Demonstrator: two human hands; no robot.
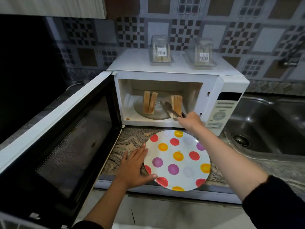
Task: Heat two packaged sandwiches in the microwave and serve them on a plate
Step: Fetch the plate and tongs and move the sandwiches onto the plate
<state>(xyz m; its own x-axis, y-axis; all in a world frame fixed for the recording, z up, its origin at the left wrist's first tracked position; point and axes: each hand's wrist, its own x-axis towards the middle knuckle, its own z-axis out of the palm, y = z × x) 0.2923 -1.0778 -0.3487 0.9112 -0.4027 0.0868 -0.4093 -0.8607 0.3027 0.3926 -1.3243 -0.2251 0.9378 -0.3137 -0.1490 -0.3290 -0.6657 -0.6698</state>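
Sandwiches stand on edge on the glass turntable [153, 113] inside the open microwave [181, 76]: the left sandwich [149, 103] untouched, the right sandwich [177, 103] met by tongs [171, 109] that the right hand [191, 120] grips with curled fingers. Upright slices could tip, split apart or slip from the tongs, I judge, and fall onto the turntable or the desk [128, 141]. Holding the spotted plate [177, 160] at its rim, partly past the desk edge, the left hand [133, 166] has its fingers nearly straight, so a dropped slice could tilt the plate.
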